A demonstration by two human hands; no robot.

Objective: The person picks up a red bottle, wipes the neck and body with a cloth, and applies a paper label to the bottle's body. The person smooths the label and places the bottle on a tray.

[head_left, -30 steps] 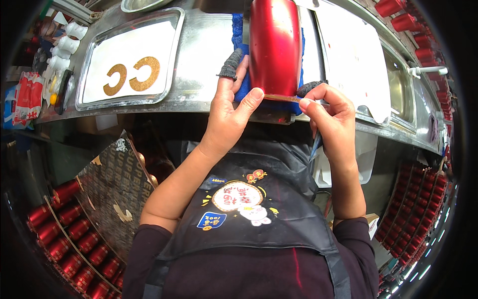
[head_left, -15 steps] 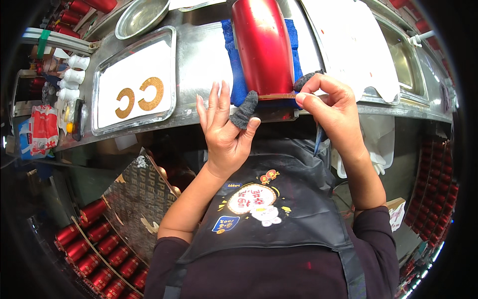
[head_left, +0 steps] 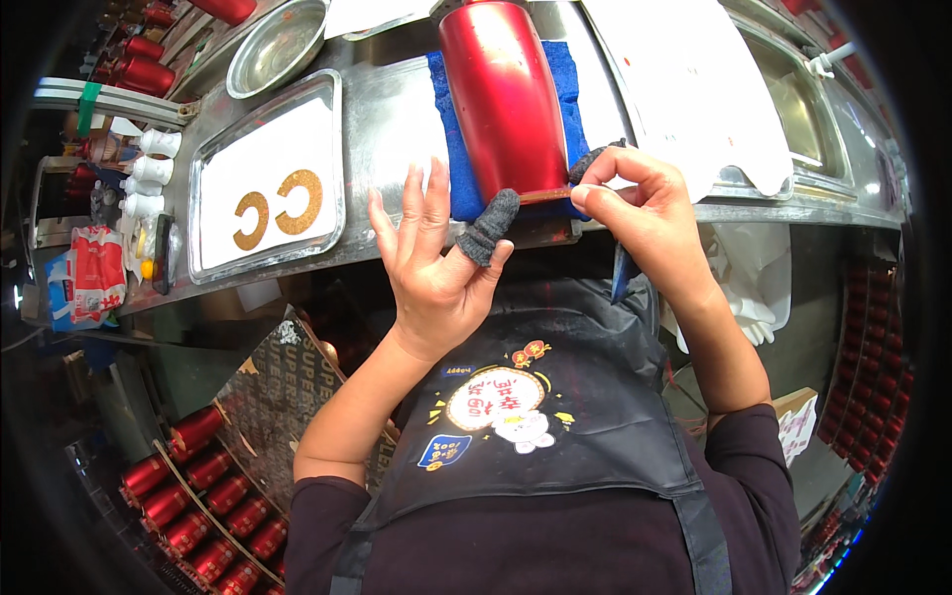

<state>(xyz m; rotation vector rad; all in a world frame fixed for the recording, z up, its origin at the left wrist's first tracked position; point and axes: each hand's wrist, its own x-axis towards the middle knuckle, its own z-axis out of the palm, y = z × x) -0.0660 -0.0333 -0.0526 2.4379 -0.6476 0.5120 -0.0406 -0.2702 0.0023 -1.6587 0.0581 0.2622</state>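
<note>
A glossy red metal vessel (head_left: 506,94), shaped like a vase or cup, lies on its side on a blue cloth (head_left: 451,124). A thin gold-brown band shows along its near rim. At the left end of that rim, my left hand (head_left: 431,263) has its fingers spread, a dark grey knitted cover on the index finger touching or almost touching the rim. My right hand (head_left: 650,213) is closed at the right end, thumb and finger pinched by the band. It also wears a grey finger cover. Below its palm sticks out a slim dark-blue pointed tool (head_left: 622,275), probably tweezers.
To the left, a metal tray (head_left: 337,178) bears a white sheet with two gold C-shaped pieces (head_left: 300,203). Behind it stands a round metal bowl (head_left: 278,45). A white sheet (head_left: 684,89) and a metal basin (head_left: 793,109) lie right. Red cups (head_left: 213,496) fill racks below.
The view has shifted slightly, so the bench things sit a little further left or lower. My left fingers have spread somewhat more. Both hands stay at the vessel's rim.
</note>
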